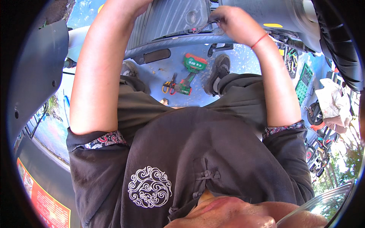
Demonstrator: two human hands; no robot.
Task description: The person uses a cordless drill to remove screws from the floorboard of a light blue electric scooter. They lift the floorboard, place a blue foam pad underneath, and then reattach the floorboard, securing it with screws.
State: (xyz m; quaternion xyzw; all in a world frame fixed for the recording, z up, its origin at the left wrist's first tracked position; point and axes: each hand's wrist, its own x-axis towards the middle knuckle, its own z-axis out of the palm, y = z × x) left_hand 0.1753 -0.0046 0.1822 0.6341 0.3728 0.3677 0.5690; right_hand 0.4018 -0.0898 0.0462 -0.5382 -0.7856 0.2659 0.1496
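My left hand (136, 5) reaches the top edge at a grey ribbed plastic panel (163, 21) on a vehicle, its fingers out of sight. My right hand (232, 24) is beside the panel's right end, fingers curled at a dark opening with thin wires (203, 27); what they grip is too small and shadowed to make out. Below the panel, between my shoes, a green and orange cordless power tool (194, 65) lies on the blue floor (207, 100), next to pliers or cutters (169, 86) with yellow and red handles.
My shoes (216, 72) are under the vehicle's edge. A dark panel (40, 79) stands at left, a black padded part (334, 41) at upper right. At right lie a green tool case (304, 83), a pale cloth (330, 98) and assorted parts (317, 152).
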